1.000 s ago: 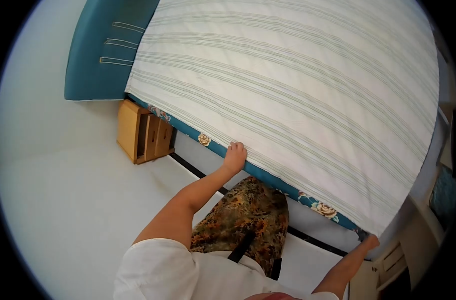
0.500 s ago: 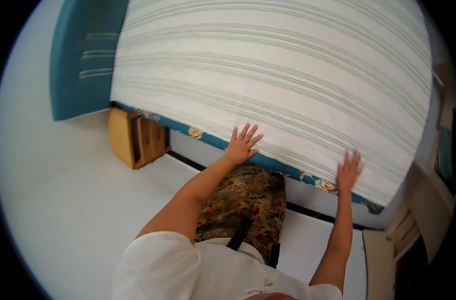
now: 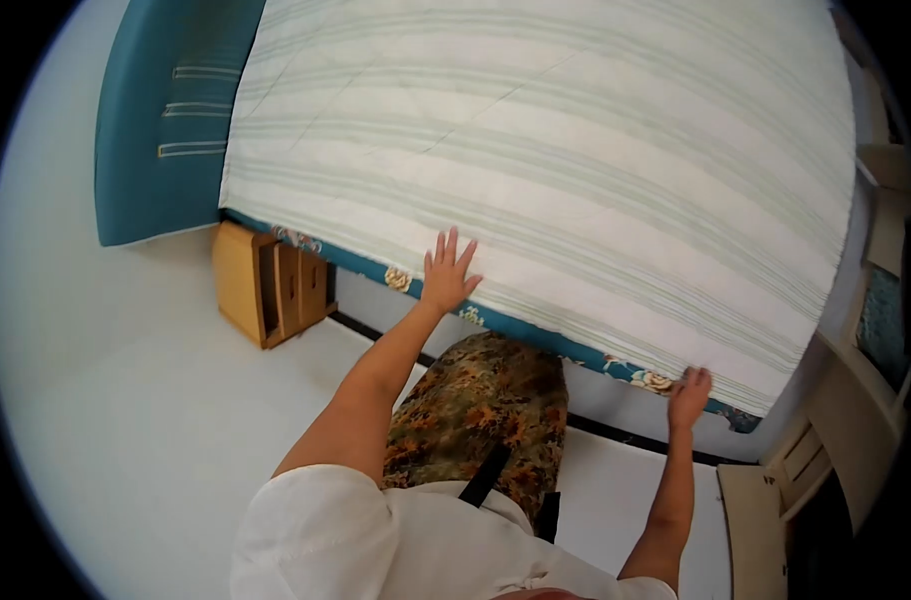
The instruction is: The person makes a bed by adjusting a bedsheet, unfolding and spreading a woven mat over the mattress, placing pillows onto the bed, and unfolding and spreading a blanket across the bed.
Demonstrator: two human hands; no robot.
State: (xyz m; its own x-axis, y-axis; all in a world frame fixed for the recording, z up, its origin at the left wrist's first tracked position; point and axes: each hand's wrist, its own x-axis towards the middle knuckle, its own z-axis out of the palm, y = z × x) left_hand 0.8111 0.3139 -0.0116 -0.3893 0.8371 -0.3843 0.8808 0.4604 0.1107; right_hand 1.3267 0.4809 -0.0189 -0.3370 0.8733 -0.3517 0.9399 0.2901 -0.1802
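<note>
A white bed sheet [image 3: 535, 150] with pale green stripes covers the bed, with a few diagonal creases across its upper middle. My left hand [image 3: 449, 274] lies on the sheet near its front edge, fingers spread and palm down. At the sheet's edge farther right, my right hand [image 3: 689, 395] has its fingers bent and close together over the hem. Below the hem shows a strip of blue mattress [image 3: 525, 322] with a flower pattern.
A teal headboard [image 3: 165, 130] stands at the left, with a wooden nightstand [image 3: 265, 285] beside the bed. Cream wooden furniture [image 3: 755, 530] is at the lower right. My flower-patterned skirt [image 3: 475, 410] is close to the bedside.
My left hand has shifted left along the sheet, fingers still spread. My right hand has come down from above the sheet to its edge, and its fingers have bent. Diagonal creases have appeared.
</note>
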